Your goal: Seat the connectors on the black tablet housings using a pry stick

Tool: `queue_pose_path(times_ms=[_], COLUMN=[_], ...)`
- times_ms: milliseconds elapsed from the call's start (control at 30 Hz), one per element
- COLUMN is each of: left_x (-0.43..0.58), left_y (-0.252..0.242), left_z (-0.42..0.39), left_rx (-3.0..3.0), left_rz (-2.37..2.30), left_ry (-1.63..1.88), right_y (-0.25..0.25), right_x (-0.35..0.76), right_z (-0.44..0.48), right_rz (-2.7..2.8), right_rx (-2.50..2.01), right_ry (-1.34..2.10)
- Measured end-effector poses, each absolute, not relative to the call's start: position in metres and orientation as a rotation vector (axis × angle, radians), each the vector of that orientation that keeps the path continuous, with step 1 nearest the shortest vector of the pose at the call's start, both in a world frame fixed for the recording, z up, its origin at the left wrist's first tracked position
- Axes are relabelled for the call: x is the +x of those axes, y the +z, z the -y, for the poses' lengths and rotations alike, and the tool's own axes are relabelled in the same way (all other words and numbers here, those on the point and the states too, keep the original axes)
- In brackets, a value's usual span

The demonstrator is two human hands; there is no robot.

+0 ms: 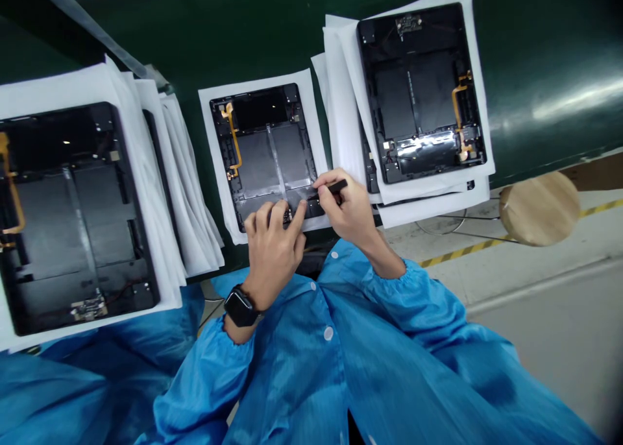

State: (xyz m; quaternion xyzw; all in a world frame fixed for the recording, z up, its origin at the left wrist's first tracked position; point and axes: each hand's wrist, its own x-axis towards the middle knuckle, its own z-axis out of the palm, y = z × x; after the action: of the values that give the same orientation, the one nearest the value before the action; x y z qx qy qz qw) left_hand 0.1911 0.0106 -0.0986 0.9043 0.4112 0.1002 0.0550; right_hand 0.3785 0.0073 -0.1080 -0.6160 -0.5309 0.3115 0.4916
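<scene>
In front of me lies an opened tablet housing (253, 153) on a white sheet, its inside facing up. An orange flex cable (235, 143) runs along its left side, and a grey strip goes down the middle. My left hand (275, 250) presses spread fingertips on the near edge, beside a small circuit board (287, 216) they partly cover. Pinched in my right hand (348, 208) is a slim black stick-like tool (337, 187), pointing left over the housing's near right corner. Its tip is too small to make out.
Stacks of similar housings with white sheets stand left (121, 205) and right (423, 95) on the green table (535, 56). A round wooden stool (540, 208) is beyond the table edge. Another person's blue sleeve (58, 393) shows at lower left.
</scene>
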Motion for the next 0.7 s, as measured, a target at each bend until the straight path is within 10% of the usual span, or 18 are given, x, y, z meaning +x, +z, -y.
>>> queue_pose_path(times_ms=[700], left_x=[0.1888], left_y=[-0.1009], left_z=[-0.012], left_rx=[2.715], left_rz=[-1.245], left_ry=[0.35], right_y=[-0.1096], right_x=[0.3749], right_z=[-0.0079], right_rz=[1.339], right_rx=[-1.485], right_ry=[0.748])
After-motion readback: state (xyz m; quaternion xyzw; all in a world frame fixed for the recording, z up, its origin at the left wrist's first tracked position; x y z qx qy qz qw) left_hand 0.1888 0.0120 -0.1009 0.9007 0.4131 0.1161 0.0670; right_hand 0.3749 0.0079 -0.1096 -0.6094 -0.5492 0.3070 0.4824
